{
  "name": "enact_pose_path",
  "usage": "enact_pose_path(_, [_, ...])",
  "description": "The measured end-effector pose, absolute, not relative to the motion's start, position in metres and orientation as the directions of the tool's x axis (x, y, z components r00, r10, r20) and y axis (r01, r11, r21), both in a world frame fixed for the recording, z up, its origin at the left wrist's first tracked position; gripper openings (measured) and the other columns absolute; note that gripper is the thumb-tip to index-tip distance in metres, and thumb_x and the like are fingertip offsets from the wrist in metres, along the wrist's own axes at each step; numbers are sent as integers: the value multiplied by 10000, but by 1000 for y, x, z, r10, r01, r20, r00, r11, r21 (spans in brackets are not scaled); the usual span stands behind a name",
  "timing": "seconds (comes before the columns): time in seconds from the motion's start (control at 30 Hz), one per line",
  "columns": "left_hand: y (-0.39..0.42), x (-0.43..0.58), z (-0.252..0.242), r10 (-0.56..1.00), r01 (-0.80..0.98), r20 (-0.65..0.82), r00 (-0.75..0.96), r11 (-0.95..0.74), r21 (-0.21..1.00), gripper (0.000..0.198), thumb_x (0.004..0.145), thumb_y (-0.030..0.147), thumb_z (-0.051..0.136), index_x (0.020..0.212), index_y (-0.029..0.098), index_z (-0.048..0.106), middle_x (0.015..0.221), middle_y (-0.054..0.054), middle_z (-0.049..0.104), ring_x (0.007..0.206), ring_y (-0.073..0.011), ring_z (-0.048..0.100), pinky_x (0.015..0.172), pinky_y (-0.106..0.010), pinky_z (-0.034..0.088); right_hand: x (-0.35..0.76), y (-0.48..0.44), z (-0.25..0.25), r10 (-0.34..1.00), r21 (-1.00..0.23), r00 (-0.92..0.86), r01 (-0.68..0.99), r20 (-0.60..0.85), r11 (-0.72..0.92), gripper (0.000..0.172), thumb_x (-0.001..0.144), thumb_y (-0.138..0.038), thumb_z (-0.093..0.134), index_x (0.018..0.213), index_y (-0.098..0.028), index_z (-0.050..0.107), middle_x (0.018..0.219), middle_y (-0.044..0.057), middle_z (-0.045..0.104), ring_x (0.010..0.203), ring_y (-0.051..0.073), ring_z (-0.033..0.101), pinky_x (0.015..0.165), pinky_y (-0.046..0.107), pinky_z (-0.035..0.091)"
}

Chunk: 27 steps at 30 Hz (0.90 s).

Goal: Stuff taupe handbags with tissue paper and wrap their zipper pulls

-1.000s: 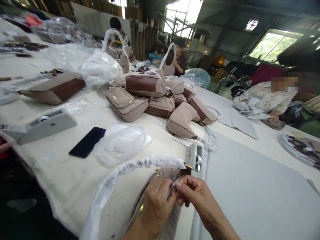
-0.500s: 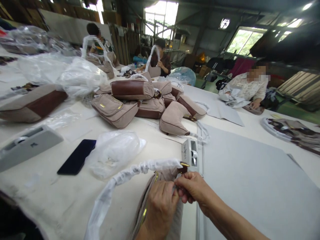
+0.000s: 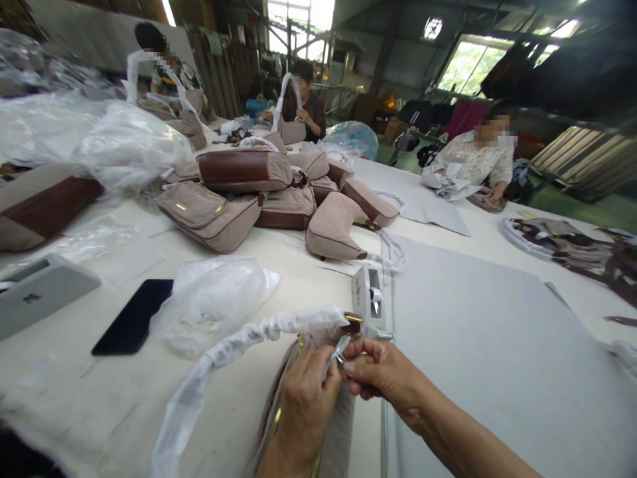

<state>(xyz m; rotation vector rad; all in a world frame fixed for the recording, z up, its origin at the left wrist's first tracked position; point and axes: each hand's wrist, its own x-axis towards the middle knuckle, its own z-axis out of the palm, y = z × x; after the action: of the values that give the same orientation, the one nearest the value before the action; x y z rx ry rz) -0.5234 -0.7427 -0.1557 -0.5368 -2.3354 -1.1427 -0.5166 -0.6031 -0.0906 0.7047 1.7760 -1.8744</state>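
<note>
A beige handbag [image 3: 338, 438] lies at the near table edge under my hands. Its strap [image 3: 239, 342] is wrapped in white paper and arcs off to the left. My left hand [image 3: 306, 405] rests on the bag's top with fingers closed near a small metal piece [image 3: 336, 350] by the gold strap fitting [image 3: 354, 318]. My right hand [image 3: 381, 372] pinches the same small piece from the right. What exactly the fingers hold is too small to name.
A small tape dispenser [image 3: 368, 299] stands just beyond my hands. A black phone [image 3: 132, 317], a crumpled plastic bag [image 3: 213, 295] and a large grey tape dispenser [image 3: 40, 292] lie left. A pile of beige and brown handbags [image 3: 269, 192] sits mid-table. Three people work at the far side.
The view has swung rightward, shifting everything left. My hands stay together at the bag's strap fitting; the small silvery piece between the fingers shows again.
</note>
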Motion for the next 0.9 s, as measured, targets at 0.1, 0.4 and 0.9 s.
enact_pose_path(0.1, [-744, -521, -152, 121, 435, 434, -893, 482, 760, 165, 798, 133, 492, 851, 179, 641, 724, -22, 674, 649, -155, 632, 629, -251, 487, -512, -603, -95, 43, -799, -798, 598, -601, -52, 331, 579, -303, 719, 811, -131, 557, 602, -13, 635, 492, 77, 543, 481, 186, 359])
enact_pose_path(0.4, [-741, -522, -141, 348, -686, -595, -725, -443, 577, 240, 604, 294, 715, 702, 123, 579, 511, 32, 535, 417, -51, 445, 420, -155, 313, -504, -615, -114, 119, -905, -897, 425, -425, -31, 345, 669, -419, 703, 767, -172, 484, 550, -27, 596, 476, 99, 518, 504, 219, 394])
enact_pose_path(0.9, [-751, -529, -156, 577, -808, -586, -569, -527, 266, 363, 643, 210, 664, 986, 157, 556, 447, 46, 560, 333, -89, 465, 403, -203, 369, -516, -587, -145, -432, -312, -777, -595, 458, 741, 339, 883, -131, 479, 1214, -206, 468, 632, -29, 603, 528, 108, 556, 508, 227, 418])
